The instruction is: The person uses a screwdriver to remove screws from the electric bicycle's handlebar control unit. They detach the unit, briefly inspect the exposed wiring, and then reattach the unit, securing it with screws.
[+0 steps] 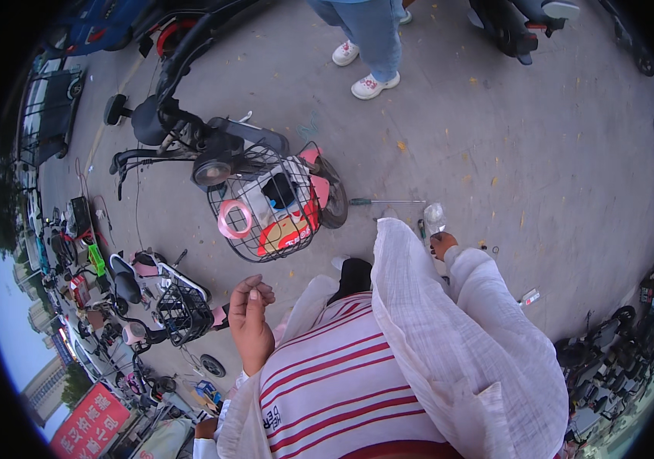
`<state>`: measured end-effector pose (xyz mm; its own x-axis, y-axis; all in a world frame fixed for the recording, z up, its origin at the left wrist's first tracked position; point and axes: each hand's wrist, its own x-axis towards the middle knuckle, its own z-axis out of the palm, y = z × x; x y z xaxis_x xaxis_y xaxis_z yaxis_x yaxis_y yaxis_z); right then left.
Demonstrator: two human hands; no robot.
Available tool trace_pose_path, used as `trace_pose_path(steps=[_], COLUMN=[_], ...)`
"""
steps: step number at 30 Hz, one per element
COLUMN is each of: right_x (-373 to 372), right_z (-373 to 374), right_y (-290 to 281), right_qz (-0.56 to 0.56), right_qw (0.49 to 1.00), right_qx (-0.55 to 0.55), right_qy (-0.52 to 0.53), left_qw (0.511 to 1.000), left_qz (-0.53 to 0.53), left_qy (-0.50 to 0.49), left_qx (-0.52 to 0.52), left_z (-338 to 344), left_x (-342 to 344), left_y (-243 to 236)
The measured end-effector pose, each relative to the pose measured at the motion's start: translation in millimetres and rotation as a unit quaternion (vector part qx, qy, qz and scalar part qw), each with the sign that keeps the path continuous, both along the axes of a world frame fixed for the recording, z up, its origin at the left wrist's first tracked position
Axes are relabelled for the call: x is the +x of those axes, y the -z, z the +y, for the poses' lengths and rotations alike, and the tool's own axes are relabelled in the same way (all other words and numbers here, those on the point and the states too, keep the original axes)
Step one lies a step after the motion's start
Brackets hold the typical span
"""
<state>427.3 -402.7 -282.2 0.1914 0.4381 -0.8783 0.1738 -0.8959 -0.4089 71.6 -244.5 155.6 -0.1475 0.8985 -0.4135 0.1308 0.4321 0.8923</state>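
My left hand (252,325) is raised in front of my striped shirt, its fingers loosely bent and dark with grime, and nothing shows in it. Low at my right, my right hand (443,245) reaches out past the white sleeve with its fingers curled. Just beyond those fingers is a clear plastic container, perhaps a bottle (435,217); whether they grip it is hard to see. A small tool with a dark green handle (422,229) lies beside it. Further left on the ground is a long screwdriver (386,201) with a green handle.
Ahead left stands an electric scooter with a wire basket (254,239) holding pink tape, a red package and a dark item. A second scooter (181,306) is at the left. A person in white shoes (375,86) stands ahead. Parked scooters (610,344) line the right.
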Motion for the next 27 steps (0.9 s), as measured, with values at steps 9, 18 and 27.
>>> trace_pose_path(steps=[9, 18, 27], right_x=[4, 5, -25], right_z=[-50, -45, 38], right_y=[-12, 42, -17], right_qz=[0.042, -0.014, -0.021], right_qw=[0.98, 0.999, 0.998], right_qx=[-0.099, 0.0, 0.007], right_qy=[0.166, -0.04, -0.066], left_qw=[0.997, 0.995, 0.996], left_qz=[-0.009, -0.015, -0.084], left_qy=[0.059, 0.075, -0.038], left_qx=[-0.046, -0.056, -0.012], left_z=[22, 18, -51], left_x=[34, 19, -78], left_y=[17, 12, -15])
